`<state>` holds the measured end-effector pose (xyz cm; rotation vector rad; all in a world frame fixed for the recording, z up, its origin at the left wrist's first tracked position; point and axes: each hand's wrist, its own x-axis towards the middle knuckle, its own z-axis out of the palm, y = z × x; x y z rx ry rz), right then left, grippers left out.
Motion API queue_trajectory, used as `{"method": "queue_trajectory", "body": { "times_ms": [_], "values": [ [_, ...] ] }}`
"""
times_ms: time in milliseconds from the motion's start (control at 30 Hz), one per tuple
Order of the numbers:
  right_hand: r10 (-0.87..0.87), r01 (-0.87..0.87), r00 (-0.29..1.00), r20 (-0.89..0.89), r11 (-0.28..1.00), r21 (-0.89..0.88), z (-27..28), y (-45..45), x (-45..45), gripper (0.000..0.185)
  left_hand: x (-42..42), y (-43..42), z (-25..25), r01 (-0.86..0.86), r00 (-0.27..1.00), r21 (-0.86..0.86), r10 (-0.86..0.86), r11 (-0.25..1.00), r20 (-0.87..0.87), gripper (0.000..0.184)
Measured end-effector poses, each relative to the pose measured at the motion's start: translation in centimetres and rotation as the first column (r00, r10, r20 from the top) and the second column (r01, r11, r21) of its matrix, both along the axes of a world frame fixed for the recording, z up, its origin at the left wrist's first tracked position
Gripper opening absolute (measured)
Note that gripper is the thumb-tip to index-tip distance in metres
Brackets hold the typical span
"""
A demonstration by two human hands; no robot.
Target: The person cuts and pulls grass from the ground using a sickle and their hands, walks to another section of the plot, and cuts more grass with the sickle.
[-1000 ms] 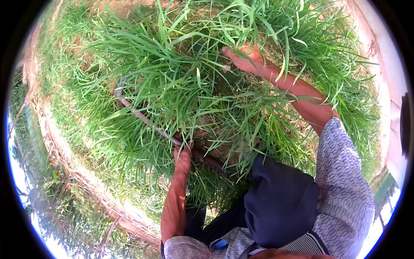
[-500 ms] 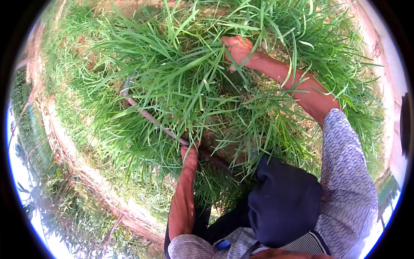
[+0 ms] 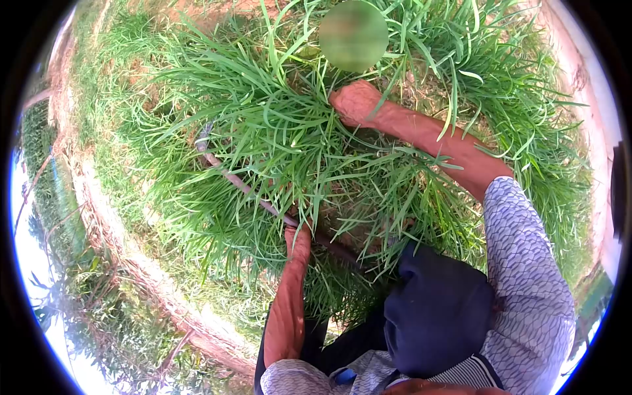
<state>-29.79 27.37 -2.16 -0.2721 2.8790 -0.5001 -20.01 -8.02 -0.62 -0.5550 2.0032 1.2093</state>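
My right hand (image 3: pixel 356 103) is closed at the edge of a clump of long green grass (image 3: pixel 270 118); the back of the hand faces me, and the blades hide most of its fingers. Lower down, my left hand (image 3: pixel 299 238) is closed around a long, slightly curved brownish stick (image 3: pixel 245 187). Its fingertips are partly lost among the blades. From a greyish far end at the upper left, the stick slants through the grass, past my left hand and on toward my legs.
Dense grass (image 3: pixel 428 204) surrounds both arms, with brown soil showing between tufts. A pale dirt ridge (image 3: pixel 158 283) curves along the left, with leafy plants (image 3: pixel 112 322) beyond. A pale strip (image 3: pixel 592 105) borders the right side. A round patch at the top is blurred.
My right hand has come closer to my body, and the grass around it has shifted. The left hand stays at the stick, with only a slight shift in view.
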Motion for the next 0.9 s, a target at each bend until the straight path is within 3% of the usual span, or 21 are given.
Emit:
{"method": "queue_trajectory", "body": {
  "times_ms": [33, 67, 100, 133, 167, 233, 367, 433, 467, 533, 567, 600, 633, 733, 833, 900],
  "values": [
    [0.002, -0.002, 1.000, -0.001, 1.000, 0.003, -0.2, 0.2, 0.2, 0.017, 0.0, 0.0, 0.0, 0.013, 1.000, -0.041, -0.012, 0.999, 0.019, 0.041],
    [-0.080, 0.071, 0.994, -0.070, 0.990, -0.125, -0.6, 0.5, 0.7, 0.015, 0.0, 0.0, 0.2, 0.027, 0.999, -0.081, -0.023, 0.996, 0.039, 0.042],
    [-0.169, 0.132, 0.977, -0.129, 0.958, -0.255, -1.0, 0.8, 1.0, 0.014, -0.1, 0.1, 0.1, 0.016, 1.000, -0.039, -0.015, 0.999, 0.017, 0.040],
    [-0.167, 0.130, 0.977, -0.131, 0.959, -0.252, -1.6, 1.3, 1.1, 0.014, 0.0, 0.2, 0.1, -0.019, 1.000, 0.020, 0.019, 1.000, 0.002, 0.035],
    [-0.337, 0.276, 0.940, -0.062, 0.853, -0.443, -3.3, 1.9, 1.0, 0.018, 0.0, 0.4, 0.2, -0.052, 0.999, 0.081, 0.053, 0.995, -0.010, 0.031],
    [-0.488, 0.393, 0.873, 0.015, 0.683, -0.616, -6.2, 3.7, 1.1, 0.014, 0.1, -0.2, -0.7, -0.045, 0.999, 0.089, 0.047, 0.995, -0.016, 0.029],
    [-0.463, 0.381, 0.882, 0.083, 0.600, -0.704, -9.1, 6.7, 0.1, 0.020, 0.5, -0.6, -1.2, -0.102, 0.995, 0.148, 0.104, 0.984, -0.006, 0.026],
    [-0.369, 0.343, 0.927, -0.059, 0.903, -0.258, -4.9, 5.8, -1.5, 0.017, 0.2, -0.4, -1.2, -0.132, 0.991, 0.167, 0.134, 0.977, -0.003, 0.027],
    [-0.299, 0.301, 0.949, -0.101, 0.954, 0.003, -2.5, 5.0, -2.3, 0.016, 0.0, -0.3, -0.6, -0.072, 0.996, 0.100, 0.066, 0.992, 0.060, 0.032],
    [-0.133, 0.179, 0.983, -0.126, 0.842, 0.509, 0.2, 3.9, -3.6, 0.014, -0.4, 0.5, 0.7, -0.002, 0.999, 0.015, 0.001, 1.000, 0.048, 0.036],
    [-0.129, 0.176, 0.983, -0.128, 0.845, 0.505, -1.3, 4.0, -3.8, 0.014, -0.6, 0.8, 1.4, 0.033, 0.998, -0.028, -0.032, 0.999, 0.046, 0.038],
    [-0.237, 0.287, 0.942, -0.236, 0.935, 0.207, -4.5, 4.6, -3.9, 0.016, -0.3, 0.6, 1.1, 0.036, 0.999, -0.024, -0.035, 0.999, 0.013, 0.038],
    [-0.369, 0.350, 0.881, -0.297, 0.930, -0.115, -7.8, 5.4, -3.8, 0.018, -0.1, 0.4, 0.7, 0.039, 0.999, -0.020, -0.039, 0.999, -0.020, 0.041],
    [-0.452, 0.413, 0.888, -0.088, 0.866, -0.281, -6.9, 6.2, -3.2, 0.017, 0.3, -0.6, -0.8, 0.092, 0.993, -0.048, -0.096, 0.995, -0.073, 0.045],
    [-0.456, 0.445, 0.885, 0.095, 0.764, -0.468, -6.8, 7.1, -3.2, 0.017, 0.7, -1.4, -1.9, -0.039, 0.999, 0.111, 0.039, 0.993, -0.001, 0.044],
    [-0.432, 0.425, 0.896, 0.099, 0.774, -0.470, -6.9, 6.4, -3.6, 0.017, -0.3, 0.3, 0.9, 0.108, 0.992, -0.057, -0.104, 0.993, 0.074, 0.040]
  ]
}}
